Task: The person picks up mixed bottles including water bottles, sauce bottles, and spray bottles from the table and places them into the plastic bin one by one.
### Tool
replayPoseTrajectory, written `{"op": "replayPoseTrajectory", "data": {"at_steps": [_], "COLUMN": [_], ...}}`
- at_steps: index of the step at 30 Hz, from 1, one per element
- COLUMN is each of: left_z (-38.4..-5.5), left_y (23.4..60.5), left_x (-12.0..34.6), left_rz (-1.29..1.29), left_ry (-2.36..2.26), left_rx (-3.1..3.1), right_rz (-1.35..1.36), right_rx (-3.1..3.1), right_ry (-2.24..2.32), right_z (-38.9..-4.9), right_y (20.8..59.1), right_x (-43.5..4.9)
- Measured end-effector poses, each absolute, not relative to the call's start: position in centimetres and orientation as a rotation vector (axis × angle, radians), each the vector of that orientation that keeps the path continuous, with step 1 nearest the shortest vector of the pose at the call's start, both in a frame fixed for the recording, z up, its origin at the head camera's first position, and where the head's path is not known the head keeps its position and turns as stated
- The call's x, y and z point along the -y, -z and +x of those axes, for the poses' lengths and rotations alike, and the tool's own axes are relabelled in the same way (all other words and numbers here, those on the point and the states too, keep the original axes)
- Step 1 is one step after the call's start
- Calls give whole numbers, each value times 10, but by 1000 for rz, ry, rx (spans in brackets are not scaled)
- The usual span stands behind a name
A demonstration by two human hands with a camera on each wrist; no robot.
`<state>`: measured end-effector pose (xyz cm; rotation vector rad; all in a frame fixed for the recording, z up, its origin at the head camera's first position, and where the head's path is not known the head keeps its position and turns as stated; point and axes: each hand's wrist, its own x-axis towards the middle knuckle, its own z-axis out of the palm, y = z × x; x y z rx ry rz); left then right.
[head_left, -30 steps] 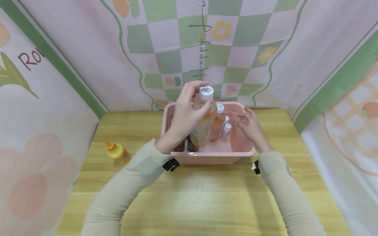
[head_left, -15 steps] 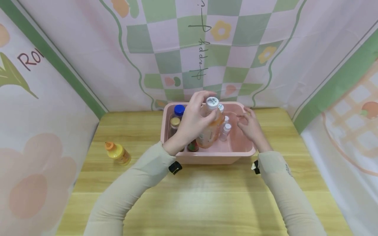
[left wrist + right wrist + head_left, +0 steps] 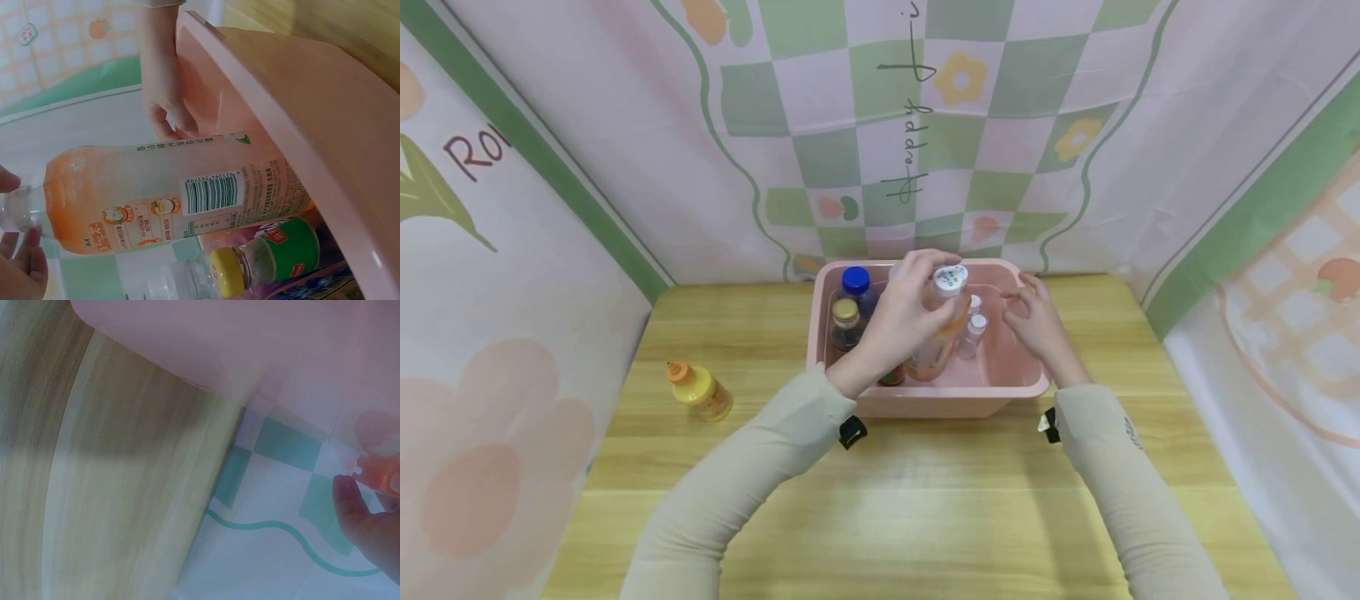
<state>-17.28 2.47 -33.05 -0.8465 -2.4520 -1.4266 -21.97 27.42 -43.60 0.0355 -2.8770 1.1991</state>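
My left hand grips a bottle with a white cap by its neck, fingers and thumb about the neck. The bottle, clear with an orange label and a barcode, hangs low inside the pink bin. My right hand is at the bin's right side, fingers loosely bent near the rim. Nothing shows clearly in its grasp; an orange patch beside its fingertips is unclear in the right wrist view. Small clear bottles with white caps stand between the hands. Much of the held bottle's neighbour is hidden.
In the bin's left part stand a blue-capped bottle and a gold-lidded jar. A yellow-capped bottle with a green label is near the held bottle. A yellow squeeze bottle stands on the wooden table. Printed curtains surround it.
My left hand has moved right and lower with the bottle, bringing it down into the bin. The blue-capped bottle and gold-lidded jar have come into sight. My right hand has stayed put.
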Motion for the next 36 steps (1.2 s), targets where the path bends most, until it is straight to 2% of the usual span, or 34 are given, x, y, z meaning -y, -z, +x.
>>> {"op": "replayPoseTrajectory", "data": {"at_steps": [36], "left_z": [-192], "left_y": [372], "left_x": [-34], "left_rz": [-763], "left_ry": [1357], "left_rx": [2679], "right_rz": [33], "right_rx": [2875], "right_ry": [-1205], "right_z": [-220], "right_y": [435], "right_x": [-275]}}
